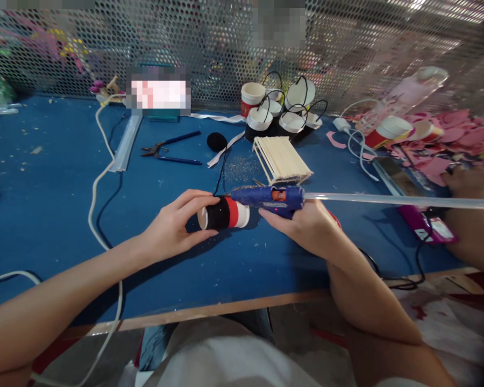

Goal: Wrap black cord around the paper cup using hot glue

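Left hand (177, 226) fingers grasp cup (223, 213), frame centre. Right hand (306, 226) clenched on glue gun (270, 198), nozzle at cup. I judge burn risk: hot glue close to left fingertips.

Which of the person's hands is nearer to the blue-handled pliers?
Left. The left hand, holding the cup, is on the near side of the pliers; the right hand, holding the glue gun, is farther off to their right.
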`<action>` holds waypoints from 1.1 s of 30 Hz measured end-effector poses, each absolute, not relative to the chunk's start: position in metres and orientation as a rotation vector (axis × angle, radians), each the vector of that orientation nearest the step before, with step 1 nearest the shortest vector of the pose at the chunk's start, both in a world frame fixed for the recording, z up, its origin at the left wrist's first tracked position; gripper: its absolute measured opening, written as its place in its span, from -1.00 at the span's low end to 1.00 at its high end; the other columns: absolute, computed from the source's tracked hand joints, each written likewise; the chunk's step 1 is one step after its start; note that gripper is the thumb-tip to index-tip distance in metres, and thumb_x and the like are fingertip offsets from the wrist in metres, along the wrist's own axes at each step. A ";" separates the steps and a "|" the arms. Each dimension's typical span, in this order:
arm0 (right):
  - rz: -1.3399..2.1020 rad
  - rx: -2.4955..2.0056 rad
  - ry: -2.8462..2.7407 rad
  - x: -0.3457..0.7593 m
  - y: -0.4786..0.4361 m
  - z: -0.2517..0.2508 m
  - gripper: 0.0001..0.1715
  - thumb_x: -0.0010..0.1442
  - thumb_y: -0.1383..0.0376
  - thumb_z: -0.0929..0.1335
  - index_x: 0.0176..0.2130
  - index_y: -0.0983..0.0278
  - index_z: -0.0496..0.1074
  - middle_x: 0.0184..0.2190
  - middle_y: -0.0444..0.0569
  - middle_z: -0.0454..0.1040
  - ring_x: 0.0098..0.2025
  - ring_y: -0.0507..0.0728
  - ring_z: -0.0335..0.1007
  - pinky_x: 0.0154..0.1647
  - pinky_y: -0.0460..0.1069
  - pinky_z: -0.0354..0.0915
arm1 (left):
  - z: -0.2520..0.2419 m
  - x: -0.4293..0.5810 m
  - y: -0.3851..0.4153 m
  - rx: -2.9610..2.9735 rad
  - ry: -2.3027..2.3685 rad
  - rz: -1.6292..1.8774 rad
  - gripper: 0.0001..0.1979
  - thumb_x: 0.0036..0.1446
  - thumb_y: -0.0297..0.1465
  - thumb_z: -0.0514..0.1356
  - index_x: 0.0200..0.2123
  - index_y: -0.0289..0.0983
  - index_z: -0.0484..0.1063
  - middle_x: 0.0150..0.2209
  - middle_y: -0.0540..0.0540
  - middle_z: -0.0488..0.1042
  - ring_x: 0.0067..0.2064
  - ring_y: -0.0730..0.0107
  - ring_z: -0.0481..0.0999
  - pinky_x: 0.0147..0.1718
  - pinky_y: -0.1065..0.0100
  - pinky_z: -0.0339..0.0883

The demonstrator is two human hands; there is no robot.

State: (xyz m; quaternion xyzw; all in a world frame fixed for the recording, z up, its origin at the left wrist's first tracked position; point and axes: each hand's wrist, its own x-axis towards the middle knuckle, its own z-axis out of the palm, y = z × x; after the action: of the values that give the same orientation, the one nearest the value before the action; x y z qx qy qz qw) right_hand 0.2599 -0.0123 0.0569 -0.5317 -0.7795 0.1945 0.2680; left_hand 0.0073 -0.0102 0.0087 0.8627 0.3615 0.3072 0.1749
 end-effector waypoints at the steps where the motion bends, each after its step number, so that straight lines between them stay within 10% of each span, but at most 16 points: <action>1: 0.571 -1.435 -2.079 0.259 -0.012 0.057 -0.83 0.06 0.26 0.30 -0.43 0.28 0.45 -0.58 -0.07 0.45 -0.52 0.08 0.36 -0.55 -0.05 0.28 | 0.009 0.007 -0.010 2.446 1.027 0.870 -0.51 0.06 -0.30 0.23 0.05 -0.26 0.23 0.01 -0.22 0.33 0.03 0.23 0.36 -0.03 0.25 0.33; 6: 0.768 -1.518 -1.877 0.266 -0.002 0.050 -0.76 0.02 0.14 0.37 -0.45 0.28 0.38 -0.68 -0.15 0.36 -0.66 0.03 0.25 -0.66 -0.06 0.22 | 0.009 0.008 -0.009 2.377 1.035 0.881 -0.52 0.05 -0.29 0.23 0.04 -0.24 0.23 -0.03 -0.21 0.36 -0.02 0.21 0.39 -0.08 0.22 0.37; 11: 0.579 -1.426 -1.670 0.286 0.025 0.046 -0.61 -0.01 0.13 0.40 -0.22 0.32 0.37 -0.38 -0.02 0.49 -0.41 0.09 0.40 -0.45 -0.03 0.33 | 0.008 0.009 -0.010 2.335 1.049 0.895 -0.52 0.03 -0.28 0.24 0.03 -0.23 0.25 -0.05 -0.19 0.38 -0.05 0.19 0.41 -0.12 0.21 0.39; 20: -0.033 -2.002 -1.755 0.308 0.080 0.054 -0.58 0.06 0.00 0.30 -0.52 0.31 0.36 -0.63 0.00 0.36 -0.44 0.18 0.36 -0.40 0.03 0.21 | 0.005 0.010 -0.012 2.388 1.068 0.923 -0.53 0.03 -0.31 0.24 0.01 -0.25 0.25 -0.06 -0.17 0.37 -0.05 0.24 0.41 -0.11 0.21 0.40; 27: -0.052 -2.172 -1.772 0.300 0.090 0.044 -0.59 0.06 0.04 0.31 -0.37 0.35 0.44 -0.36 0.14 0.45 -0.28 0.26 0.37 -0.33 0.08 0.23 | 0.004 0.011 -0.012 2.402 1.066 0.952 -0.52 0.01 -0.31 0.26 0.01 -0.27 0.26 -0.07 -0.17 0.37 -0.07 0.26 0.42 -0.12 0.23 0.40; 33: 0.003 -1.387 -2.102 0.258 0.037 0.055 -0.83 0.12 0.24 0.33 -0.30 0.29 0.44 -0.31 0.02 0.42 -0.19 0.16 0.30 -0.14 0.07 0.23 | 0.005 0.011 -0.013 2.391 1.038 0.952 -0.51 0.00 -0.30 0.26 0.01 -0.26 0.26 -0.08 -0.17 0.38 -0.08 0.25 0.43 -0.12 0.22 0.39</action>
State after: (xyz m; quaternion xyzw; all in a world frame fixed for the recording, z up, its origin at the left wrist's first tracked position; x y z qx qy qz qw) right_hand 0.2577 0.0372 0.0551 -0.5244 -0.7944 0.0011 0.3064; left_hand 0.0107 -0.0134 0.0049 0.8472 0.3679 0.3372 0.1823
